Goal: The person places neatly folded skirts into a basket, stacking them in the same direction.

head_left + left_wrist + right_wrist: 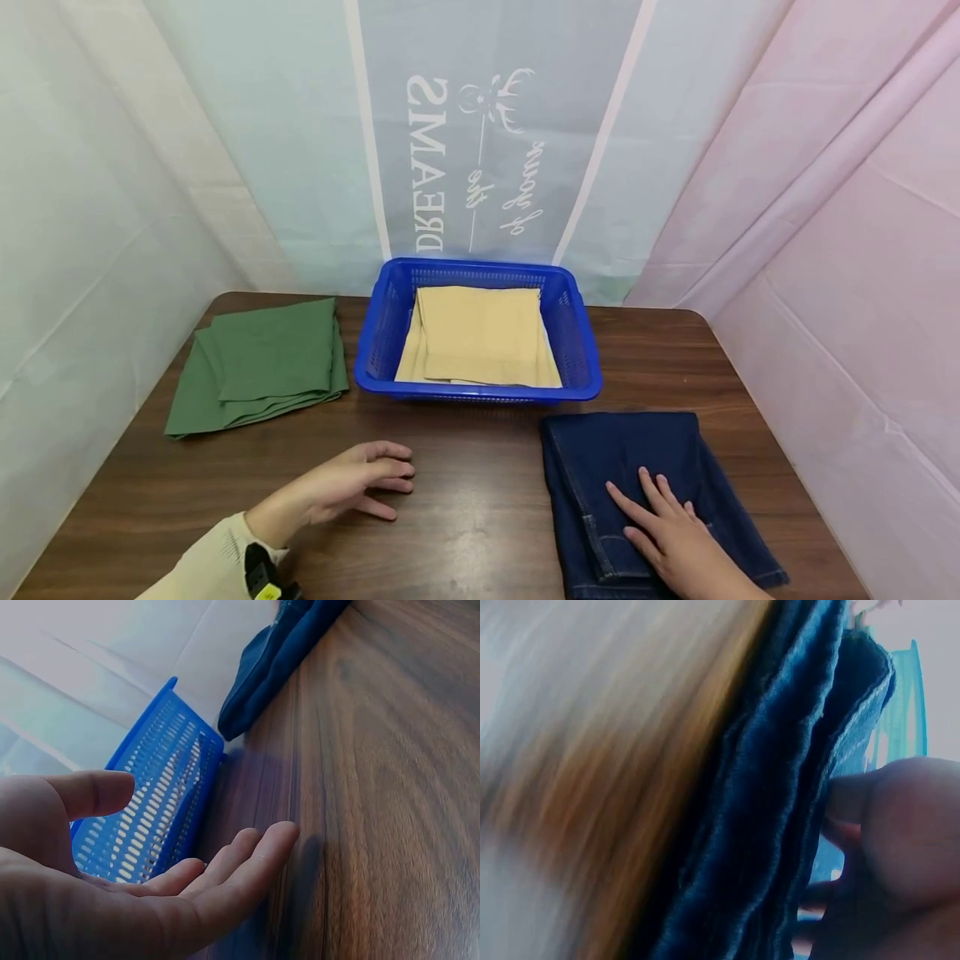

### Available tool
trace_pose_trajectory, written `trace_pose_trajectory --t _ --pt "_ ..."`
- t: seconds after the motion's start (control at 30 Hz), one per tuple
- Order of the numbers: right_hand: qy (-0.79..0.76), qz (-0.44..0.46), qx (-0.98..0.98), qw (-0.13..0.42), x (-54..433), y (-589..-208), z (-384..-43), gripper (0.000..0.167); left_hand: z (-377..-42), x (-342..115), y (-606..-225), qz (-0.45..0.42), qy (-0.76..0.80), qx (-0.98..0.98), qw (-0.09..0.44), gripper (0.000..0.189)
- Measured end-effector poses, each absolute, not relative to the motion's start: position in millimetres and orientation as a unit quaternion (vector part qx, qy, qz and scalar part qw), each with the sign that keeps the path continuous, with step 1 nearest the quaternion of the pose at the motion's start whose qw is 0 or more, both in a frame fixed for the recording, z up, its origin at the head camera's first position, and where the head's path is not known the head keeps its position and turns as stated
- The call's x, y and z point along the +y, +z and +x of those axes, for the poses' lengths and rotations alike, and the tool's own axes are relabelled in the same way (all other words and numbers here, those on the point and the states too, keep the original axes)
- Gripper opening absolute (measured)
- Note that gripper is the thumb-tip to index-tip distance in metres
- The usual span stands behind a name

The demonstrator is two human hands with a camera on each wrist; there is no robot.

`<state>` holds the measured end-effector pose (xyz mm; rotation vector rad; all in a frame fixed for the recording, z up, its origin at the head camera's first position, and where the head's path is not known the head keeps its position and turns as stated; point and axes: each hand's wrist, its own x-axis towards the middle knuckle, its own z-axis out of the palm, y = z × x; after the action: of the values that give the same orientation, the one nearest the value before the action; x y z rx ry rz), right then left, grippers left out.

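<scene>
Folded dark blue jeans (622, 450) lie on the front right of the table. My right hand (671, 533) rests on them with its fingers spread. In the right wrist view the stacked denim layers (765, 787) stand close beside the fingers. My left hand (348, 483) hovers over the table left of the middle, palm inward, fingers loosely bent and holding nothing. Ahead of it, in the left wrist view, is the perforated side of the blue basket (161, 787). A folded pale yellow garment (480, 333) lies inside that basket.
A folded green garment (273, 354) lies at the table's back left, beside the basket. The brown wooden table (465, 483) ends at a printed curtain (480, 167) at the back. Pale cloth sheets (847, 333) hang on both sides.
</scene>
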<state>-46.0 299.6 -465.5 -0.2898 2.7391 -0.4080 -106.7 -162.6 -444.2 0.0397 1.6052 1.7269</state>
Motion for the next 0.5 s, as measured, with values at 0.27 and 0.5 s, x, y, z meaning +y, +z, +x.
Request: trace_pose_trajectory --t 0.27,0.5 --pt "-0.148 -0.092 0.968 0.181 264 -462 -44 0.052 -107 -157 -447 0.018 0.677 0.627 0.385 0.064" --pt "-0.145 -0.101 0.968 0.176 234 -461 -45 0.050 -106 -153 -447 0.017 0.676 0.625 0.391 0.061"
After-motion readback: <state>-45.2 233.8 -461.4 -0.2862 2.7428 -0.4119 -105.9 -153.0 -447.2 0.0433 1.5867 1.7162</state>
